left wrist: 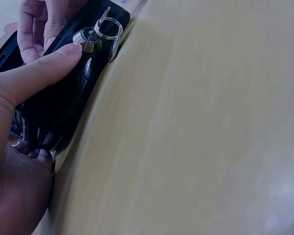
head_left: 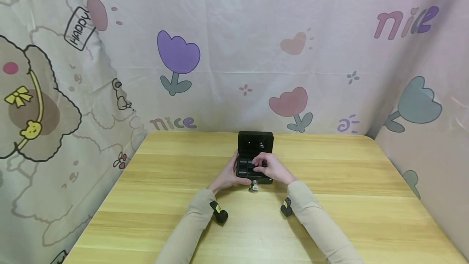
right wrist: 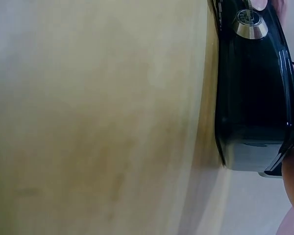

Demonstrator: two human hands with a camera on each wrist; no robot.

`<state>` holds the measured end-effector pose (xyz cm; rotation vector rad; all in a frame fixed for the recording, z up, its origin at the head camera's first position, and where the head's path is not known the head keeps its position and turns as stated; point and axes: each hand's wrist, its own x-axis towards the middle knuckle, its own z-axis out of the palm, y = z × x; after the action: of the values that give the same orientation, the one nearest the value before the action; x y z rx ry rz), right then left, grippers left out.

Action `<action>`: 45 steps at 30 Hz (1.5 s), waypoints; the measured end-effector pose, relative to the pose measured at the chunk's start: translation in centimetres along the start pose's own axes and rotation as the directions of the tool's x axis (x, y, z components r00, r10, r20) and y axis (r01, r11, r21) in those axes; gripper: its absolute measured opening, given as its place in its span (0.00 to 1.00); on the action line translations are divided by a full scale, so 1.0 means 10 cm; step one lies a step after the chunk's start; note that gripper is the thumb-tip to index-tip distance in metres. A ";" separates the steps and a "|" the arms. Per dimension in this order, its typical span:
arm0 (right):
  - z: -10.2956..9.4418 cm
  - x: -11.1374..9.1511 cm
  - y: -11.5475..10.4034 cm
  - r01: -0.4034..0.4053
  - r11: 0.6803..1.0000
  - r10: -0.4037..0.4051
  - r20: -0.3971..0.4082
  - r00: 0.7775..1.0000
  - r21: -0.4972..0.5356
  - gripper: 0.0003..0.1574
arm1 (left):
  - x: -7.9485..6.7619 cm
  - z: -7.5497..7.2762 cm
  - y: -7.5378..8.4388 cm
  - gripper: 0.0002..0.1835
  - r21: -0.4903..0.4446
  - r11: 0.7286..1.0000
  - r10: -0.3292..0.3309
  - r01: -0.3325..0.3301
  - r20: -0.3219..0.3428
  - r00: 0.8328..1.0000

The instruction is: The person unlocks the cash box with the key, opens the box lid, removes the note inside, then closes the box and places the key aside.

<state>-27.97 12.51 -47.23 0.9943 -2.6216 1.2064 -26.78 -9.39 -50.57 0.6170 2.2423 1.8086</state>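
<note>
A small black cash box [head_left: 268, 181] stands on the table with its lid [head_left: 255, 138] raised at the back. Inside it lies a black tray [head_left: 242, 171] with compartments. My left hand [head_left: 228, 177] grips the box's front left corner, its thumb across the front beside the silver lock [left wrist: 88, 40] and its fingers along the left side. A key on a metal ring [left wrist: 108, 29] is in the lock. Over the tray, my right hand [head_left: 272, 168] has its fingers bent down into the compartments; I cannot tell whether the fingertips pinch anything.
The box is near the back of a wood-grain table [head_left: 168, 199]. Behind it hangs a printed curtain [head_left: 227, 52], with more printed cloth at both sides. Each sleeved wrist carries a small black camera, one at the left [head_left: 220, 214] and one at the right [head_left: 286, 207].
</note>
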 end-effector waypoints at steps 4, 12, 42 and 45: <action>0.02 0.01 0.02 0.006 0.999 -0.005 0.030 1.000 -0.035 0.07 | -0.02 0.01 0.01 0.70 0.021 1.000 -0.019 0.019 -0.008 1.000; 0.04 0.02 0.03 0.016 0.996 -0.010 0.059 0.998 -0.091 0.06 | -0.02 0.02 0.01 0.70 0.026 0.999 -0.018 0.018 -0.002 1.000; 0.00 0.01 -0.12 0.009 0.994 -0.009 0.001 1.000 -0.104 0.06 | 0.01 0.01 0.00 0.69 0.012 1.000 0.022 -0.022 0.001 1.000; -0.03 0.00 -0.14 0.010 0.995 -0.011 -0.016 1.000 -0.102 0.06 | 0.02 0.01 0.01 0.68 0.028 0.999 0.040 -0.039 -0.007 0.999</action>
<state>-27.23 12.05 -46.12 0.9746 -2.6315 1.0627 -26.85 -9.19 -50.54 0.6651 2.2796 1.8043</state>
